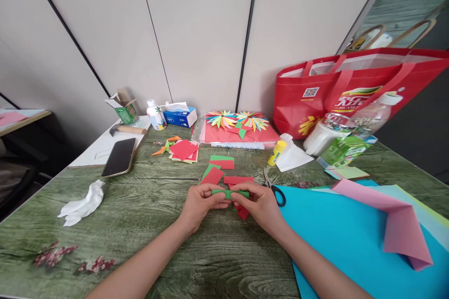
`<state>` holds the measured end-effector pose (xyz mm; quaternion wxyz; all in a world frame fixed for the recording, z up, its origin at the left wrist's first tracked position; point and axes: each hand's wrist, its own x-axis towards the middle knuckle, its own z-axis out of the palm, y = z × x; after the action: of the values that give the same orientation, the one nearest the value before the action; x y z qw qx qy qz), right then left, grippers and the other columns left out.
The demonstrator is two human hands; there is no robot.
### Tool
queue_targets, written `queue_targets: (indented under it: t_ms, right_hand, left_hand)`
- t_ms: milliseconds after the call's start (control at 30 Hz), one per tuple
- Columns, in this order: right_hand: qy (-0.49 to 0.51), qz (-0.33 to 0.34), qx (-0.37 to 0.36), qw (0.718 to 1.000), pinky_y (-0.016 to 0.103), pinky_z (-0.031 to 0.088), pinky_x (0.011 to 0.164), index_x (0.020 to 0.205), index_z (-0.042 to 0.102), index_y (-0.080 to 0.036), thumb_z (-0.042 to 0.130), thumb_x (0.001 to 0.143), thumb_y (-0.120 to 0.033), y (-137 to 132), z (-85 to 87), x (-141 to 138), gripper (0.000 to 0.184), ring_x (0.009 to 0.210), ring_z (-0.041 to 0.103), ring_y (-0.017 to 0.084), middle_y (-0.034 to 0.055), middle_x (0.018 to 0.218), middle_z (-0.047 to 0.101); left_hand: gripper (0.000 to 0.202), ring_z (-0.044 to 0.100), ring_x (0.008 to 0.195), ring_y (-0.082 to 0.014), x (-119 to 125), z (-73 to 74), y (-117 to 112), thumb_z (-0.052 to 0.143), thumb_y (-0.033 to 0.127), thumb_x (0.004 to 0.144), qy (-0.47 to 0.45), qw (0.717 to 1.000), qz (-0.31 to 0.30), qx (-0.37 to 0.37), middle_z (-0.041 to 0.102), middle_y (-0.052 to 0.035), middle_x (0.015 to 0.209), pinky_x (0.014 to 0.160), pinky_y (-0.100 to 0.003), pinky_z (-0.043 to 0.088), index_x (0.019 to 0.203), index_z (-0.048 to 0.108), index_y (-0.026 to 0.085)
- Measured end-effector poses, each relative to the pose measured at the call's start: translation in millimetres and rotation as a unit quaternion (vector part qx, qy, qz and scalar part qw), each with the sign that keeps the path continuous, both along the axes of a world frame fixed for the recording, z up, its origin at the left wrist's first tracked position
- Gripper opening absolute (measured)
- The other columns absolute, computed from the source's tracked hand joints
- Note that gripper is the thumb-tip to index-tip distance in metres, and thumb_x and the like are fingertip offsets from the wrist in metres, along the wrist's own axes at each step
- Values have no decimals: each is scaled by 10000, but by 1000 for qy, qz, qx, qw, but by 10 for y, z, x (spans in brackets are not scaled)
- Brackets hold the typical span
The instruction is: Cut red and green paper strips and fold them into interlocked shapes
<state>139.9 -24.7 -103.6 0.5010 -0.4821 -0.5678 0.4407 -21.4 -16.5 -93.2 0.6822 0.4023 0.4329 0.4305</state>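
A narrow folded strip of green paper [229,194] is pinched between my two hands, just above the table. My left hand [201,203] grips its left end with thumb and fingers, and my right hand [257,203] grips the right end. Red paper pieces [242,212] lie partly hidden beneath my fingers. Beyond my hands rest more red and green rectangles [221,163], some overlapping at an angle. Black-handled scissors [278,194] lie close to the right of my right hand, partly covered by it.
Large blue paper [326,229] with folded pink paper [403,224] covers the right side. At the back are a glue stick [277,153], paper flowers [222,119], a tissue pack [180,116] and a red bag [315,93]. A phone [119,157] and crumpled tissue [83,202] lie left.
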Motion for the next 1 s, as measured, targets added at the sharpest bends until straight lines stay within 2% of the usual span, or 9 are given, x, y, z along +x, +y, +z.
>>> queue_targets:
  t_ms: [233, 667, 867, 1000]
  right_hand:
    - [31, -2, -34, 999, 255, 527, 460, 729, 674, -178, 693, 634, -302, -8, 0, -15, 157, 475, 621, 159, 19, 626, 661]
    - [25, 10, -41, 999, 258, 513, 465, 730, 656, -176, 679, 650, -344, -11, -1, -11, 187, 481, 606, 153, 10, 596, 639]
    - [52, 7, -44, 998, 256, 516, 474, 798, 607, -162, 699, 627, -345, -7, -30, -13, 267, 493, 607, 138, 26, 705, 650]
    - [60, 5, -48, 997, 261, 524, 479, 798, 596, -157, 707, 614, -365, -15, -8, -16, 300, 503, 606, 140, 31, 699, 649]
  left_hand:
    - [262, 677, 666, -211, -3, 7, 2, 736, 246, 597, 8, 1000, -8, 15, 717, -91, 703, 649, -297, 554, 780, 657, 76]
    - [279, 677, 643, -214, -2, -6, 6, 740, 258, 592, 8, 1000, -7, 15, 714, -98, 674, 623, -295, 556, 785, 673, 67]
    - [349, 678, 621, -203, -10, 9, 6, 742, 229, 590, 7, 1000, 1, 11, 717, -74, 671, 617, -302, 566, 901, 672, 88]
    - [254, 676, 603, -199, -16, 9, 10, 741, 222, 591, 7, 1000, 6, 23, 710, -56, 632, 619, -301, 571, 802, 689, 92]
